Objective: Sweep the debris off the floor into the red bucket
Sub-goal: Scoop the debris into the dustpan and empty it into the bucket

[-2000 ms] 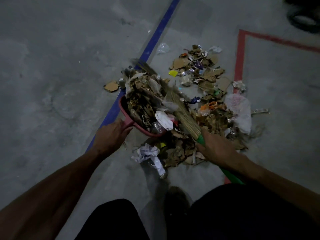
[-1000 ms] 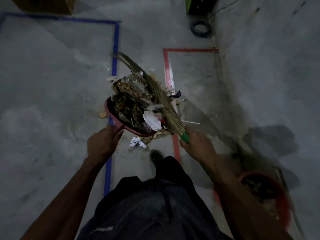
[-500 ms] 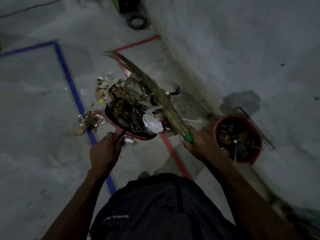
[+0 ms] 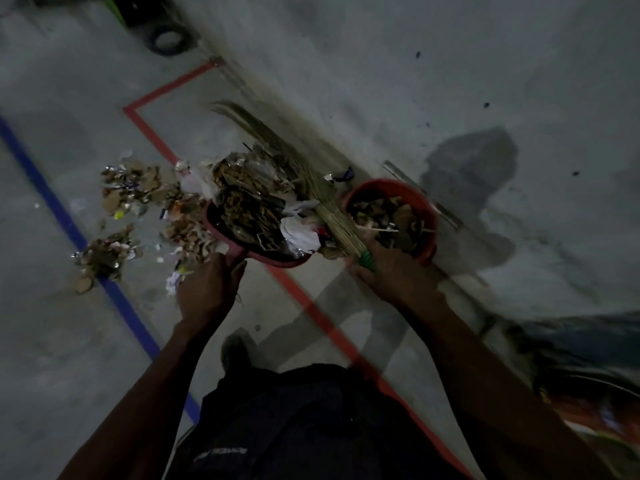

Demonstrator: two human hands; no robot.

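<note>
My left hand (image 4: 207, 289) grips the handle of a red dustpan (image 4: 266, 259) heaped with paper and cardboard scraps, held above the floor. My right hand (image 4: 388, 271) holds a straw broom (image 4: 304, 181) by its green-wrapped neck, its bristles lying across the load. The red bucket (image 4: 427, 216) stands on the floor against the wall, just right of the dustpan, partly filled with debris. More debris (image 4: 138, 202) lies scattered on the floor to the left, between the blue and red lines.
A grey wall (image 4: 450, 81) runs diagonally on the right, behind the bucket. Blue tape (image 4: 69, 223) and red tape (image 4: 311, 310) mark the concrete floor. A dark ring-shaped object (image 4: 166, 39) lies at the top left. My foot (image 4: 235, 351) is below the dustpan.
The dustpan was lifted full from the pile and carried to the right. The view swung round, and the bucket now sits right beside the pan's edge.
</note>
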